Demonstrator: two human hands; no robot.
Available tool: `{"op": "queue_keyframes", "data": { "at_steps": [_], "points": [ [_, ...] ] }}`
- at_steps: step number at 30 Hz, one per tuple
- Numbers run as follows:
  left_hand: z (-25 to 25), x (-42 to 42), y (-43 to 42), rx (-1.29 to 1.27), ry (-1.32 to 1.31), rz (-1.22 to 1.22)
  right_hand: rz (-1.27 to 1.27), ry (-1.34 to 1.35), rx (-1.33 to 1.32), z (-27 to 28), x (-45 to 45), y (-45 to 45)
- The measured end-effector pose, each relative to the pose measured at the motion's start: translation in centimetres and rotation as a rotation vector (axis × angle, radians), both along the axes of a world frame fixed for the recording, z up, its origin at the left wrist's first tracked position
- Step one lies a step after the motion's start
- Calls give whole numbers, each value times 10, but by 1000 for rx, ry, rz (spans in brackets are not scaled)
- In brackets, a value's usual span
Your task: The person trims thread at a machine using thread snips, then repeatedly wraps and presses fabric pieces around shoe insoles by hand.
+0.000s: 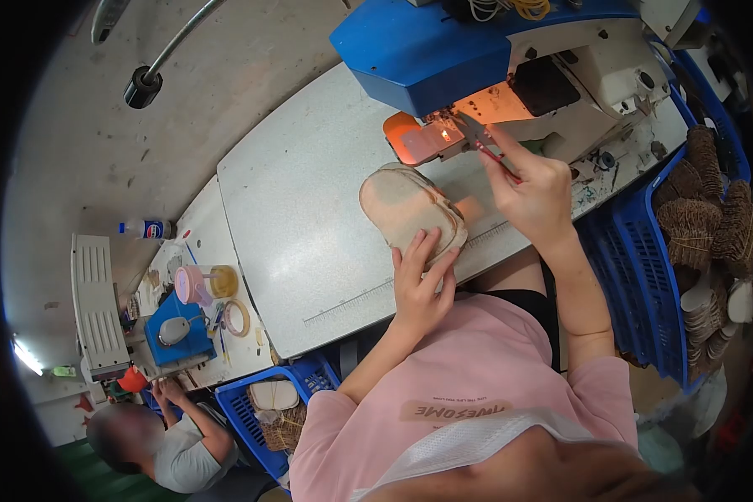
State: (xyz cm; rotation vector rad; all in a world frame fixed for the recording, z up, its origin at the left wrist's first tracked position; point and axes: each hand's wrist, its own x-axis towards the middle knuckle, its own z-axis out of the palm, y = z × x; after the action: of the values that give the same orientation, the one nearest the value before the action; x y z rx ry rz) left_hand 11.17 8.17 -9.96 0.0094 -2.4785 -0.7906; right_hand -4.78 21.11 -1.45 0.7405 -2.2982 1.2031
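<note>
My left hand (422, 280) lies with fingers apart on the near edge of a small stack of beige, sole-shaped fabric pieces (393, 201). The pieces rest on the pale sewing table (301, 217), just in front of a blue and white sewing machine (443, 58). In my right hand (531, 184), a slim red-handled tool (499, 159) with a dark metal tip is pinched between thumb and fingers. Its tip points at the lit needle area (445, 134). Whether the tool is tweezers or thread snips I cannot make out.
To the right, a blue plastic basket (636, 276) carries several bundles of brown pieces (690, 226). Another blue basket (251, 422) stands below the table's left end. On the left, a co-worker (180, 443) sits by a second bench (243, 343) with a tape roll (236, 318) and pink-lidded jug (194, 284).
</note>
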Motion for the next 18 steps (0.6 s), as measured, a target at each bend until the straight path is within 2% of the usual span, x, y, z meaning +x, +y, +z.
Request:
{"op": "queue_keyframes", "data": {
  "at_steps": [9, 15, 18],
  "points": [
    [-1, 0, 0, -4, 11, 1, -72, 68, 4, 1, -5, 7],
    [-1, 0, 0, -11, 6, 0, 21, 29, -34, 1, 2, -3],
    [-2, 0, 0, -11, 3, -1, 34, 7, 53, 4, 6, -7]
  ]
}}
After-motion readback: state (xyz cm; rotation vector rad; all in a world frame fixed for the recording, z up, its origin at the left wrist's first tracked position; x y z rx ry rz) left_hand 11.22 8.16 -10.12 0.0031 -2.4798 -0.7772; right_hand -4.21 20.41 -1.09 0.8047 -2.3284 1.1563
